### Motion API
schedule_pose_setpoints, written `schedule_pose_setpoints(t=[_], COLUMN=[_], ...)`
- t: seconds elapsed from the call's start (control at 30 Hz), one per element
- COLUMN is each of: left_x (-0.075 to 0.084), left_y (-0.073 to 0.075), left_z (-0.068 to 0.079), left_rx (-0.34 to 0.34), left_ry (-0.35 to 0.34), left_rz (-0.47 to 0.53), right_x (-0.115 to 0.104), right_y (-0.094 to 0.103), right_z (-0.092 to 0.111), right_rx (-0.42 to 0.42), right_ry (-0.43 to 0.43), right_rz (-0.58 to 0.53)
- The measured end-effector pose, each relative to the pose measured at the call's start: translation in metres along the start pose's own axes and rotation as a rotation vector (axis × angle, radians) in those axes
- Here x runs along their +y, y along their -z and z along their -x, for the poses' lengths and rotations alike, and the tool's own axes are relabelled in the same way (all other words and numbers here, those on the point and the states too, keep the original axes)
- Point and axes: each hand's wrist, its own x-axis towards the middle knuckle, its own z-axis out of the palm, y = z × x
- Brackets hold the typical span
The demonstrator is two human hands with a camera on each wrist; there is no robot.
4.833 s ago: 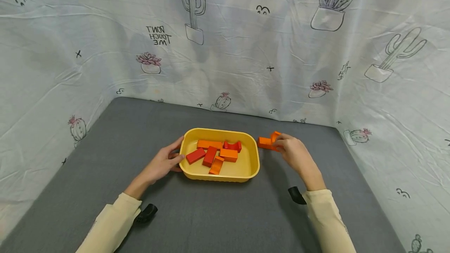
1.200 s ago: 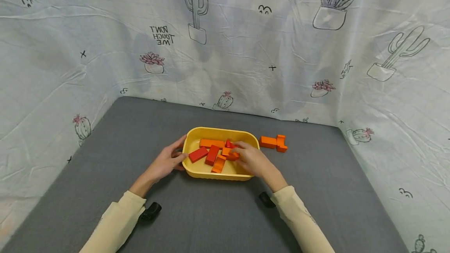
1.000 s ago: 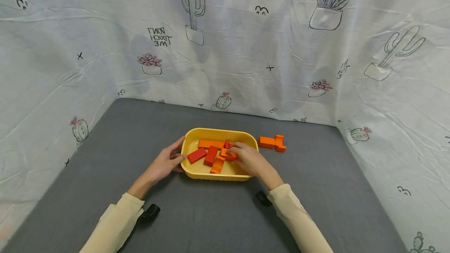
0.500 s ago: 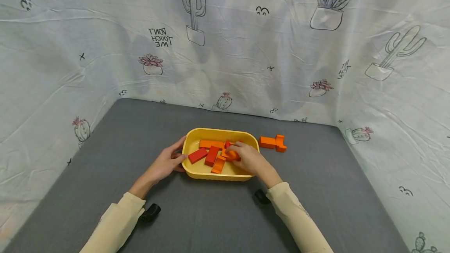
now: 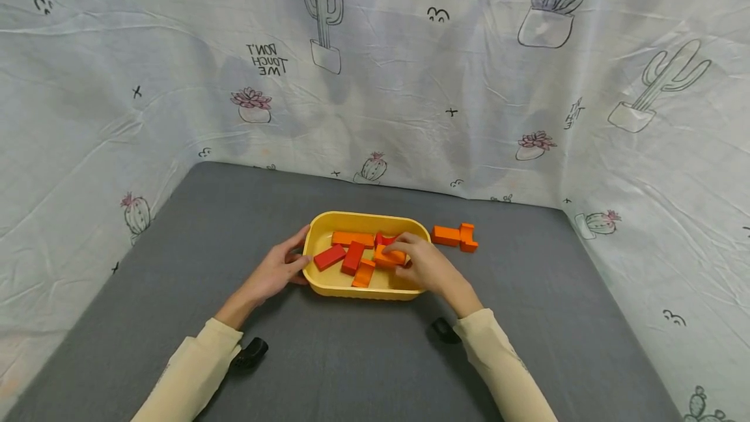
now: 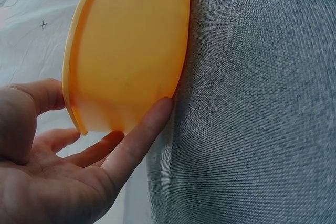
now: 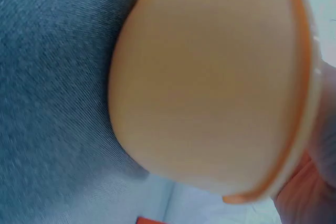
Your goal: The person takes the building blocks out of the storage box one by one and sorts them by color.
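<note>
In the head view, a yellow plastic bin (image 5: 366, 293) sits on the grey table, holding several red and orange toy blocks. My left hand (image 5: 272, 273) grips its left end; in the left wrist view the thumb is at the rim (image 6: 69, 85) and fingers lie along the outer wall. My right hand (image 5: 433, 269) reaches into the right side of the bin and pinches an orange block (image 5: 388, 256) between thumb and fingers. Behind it, a red block with a curved notch (image 5: 385, 239) is partly covered. The right wrist view mostly shows the bin's outer wall (image 7: 199, 77), blurred.
Right of the bin, an orange rectangular block (image 5: 446, 235) touches an orange notched block (image 5: 468, 238) on the table. Inside lie a long orange block (image 5: 353, 239), red blocks (image 5: 329, 257) and a small orange notched block (image 5: 364, 273). A patterned cloth (image 5: 375, 83) stands around the table.
My right hand left the orange notched block beside the rectangular one outside, then went into the bin. The orange block under its fingers has shifted slightly right. My left hand stays on the bin.
</note>
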Motion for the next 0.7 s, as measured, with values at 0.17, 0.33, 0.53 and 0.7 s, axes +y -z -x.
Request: schedule_pose_setpoints(t=[0.17, 0.33, 0.53, 0.7], left_x=[0.001, 0.002, 0.003, 0.003], left_y=[0.000, 0.000, -0.001, -0.002], left_z=[0.000, -0.001, -0.001, -0.001], left_rx=[0.001, 0.000, 0.003, 0.004], left_ry=[0.001, 0.007, 0.010, 0.009], left_rz=[-0.007, -0.008, -0.007, -0.003], right_x=[0.004, 0.011, 0.017, 0.019], right_y=[0.008, 0.014, 0.022, 0.029], right_z=[0.006, 0.011, 0.017, 0.021], right_rx=[0.061, 0.079, 0.099, 0.132], right_ry=[0.008, 0.003, 0.006, 0.021], right_rz=[-0.030, -0.056, -0.052, -0.061])
